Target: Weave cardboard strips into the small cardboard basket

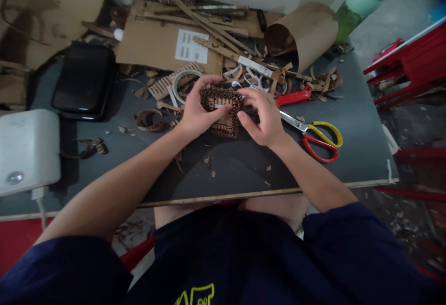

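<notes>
A small square box of corrugated cardboard (228, 126), its fluted edges showing, is held tilted just above the dark tabletop. My left hand (199, 110) grips it from the left, thumb across the inside and fingers behind the far wall. At the right wall is my right hand (263, 117), its fingers curled and the thumb and index fingertips against the edge. Whether a thin strip lies between those fingertips is hidden. Scissors (306, 131) with one yellow and one red handle loop lie right of my right hand, next to a red-handled tool (294, 96).
Behind my hands are a roll of tape (177, 87), cardboard strips (216, 31) and a labelled cardboard sheet (149, 40). A cardboard tube (310, 35) and green bottle (362, 5) stand back right. Left are a black case (85, 80) and white device (29, 149). Scraps litter the table (362, 142).
</notes>
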{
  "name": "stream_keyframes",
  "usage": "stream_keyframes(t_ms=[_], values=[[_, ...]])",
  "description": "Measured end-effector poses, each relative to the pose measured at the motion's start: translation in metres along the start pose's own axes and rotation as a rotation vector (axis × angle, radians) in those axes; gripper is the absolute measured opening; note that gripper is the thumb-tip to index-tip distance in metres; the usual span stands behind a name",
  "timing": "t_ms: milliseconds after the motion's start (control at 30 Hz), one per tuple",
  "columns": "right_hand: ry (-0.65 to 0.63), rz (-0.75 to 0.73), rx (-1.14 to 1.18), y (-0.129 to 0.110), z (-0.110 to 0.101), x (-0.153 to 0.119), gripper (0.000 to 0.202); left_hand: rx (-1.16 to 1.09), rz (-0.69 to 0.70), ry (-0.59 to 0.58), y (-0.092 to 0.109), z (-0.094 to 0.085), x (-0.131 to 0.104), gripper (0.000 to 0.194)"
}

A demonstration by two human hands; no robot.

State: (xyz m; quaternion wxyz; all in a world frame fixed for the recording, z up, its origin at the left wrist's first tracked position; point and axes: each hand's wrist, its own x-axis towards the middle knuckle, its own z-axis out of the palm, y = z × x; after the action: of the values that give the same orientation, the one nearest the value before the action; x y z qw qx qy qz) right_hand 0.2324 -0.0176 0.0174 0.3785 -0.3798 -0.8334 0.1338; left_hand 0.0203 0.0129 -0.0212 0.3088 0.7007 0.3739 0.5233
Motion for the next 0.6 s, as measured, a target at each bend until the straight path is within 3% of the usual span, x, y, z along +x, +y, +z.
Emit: stream_keyframes(t_ms=[167, 600], values=[[-0.058, -0.060, -0.001, 0.0041, 0.0050, 0.0013, 0.059, -0.002, 0.002, 0.016, -0.0075, -0.0007, 0.0003, 0.076], [-0.040, -0.059, -0.072, 0.0072, 0.0073, 0.0002, 0.055, -0.017, -0.004, 0.007, -0.0066, -0.0003, 0.0008, 0.073]])
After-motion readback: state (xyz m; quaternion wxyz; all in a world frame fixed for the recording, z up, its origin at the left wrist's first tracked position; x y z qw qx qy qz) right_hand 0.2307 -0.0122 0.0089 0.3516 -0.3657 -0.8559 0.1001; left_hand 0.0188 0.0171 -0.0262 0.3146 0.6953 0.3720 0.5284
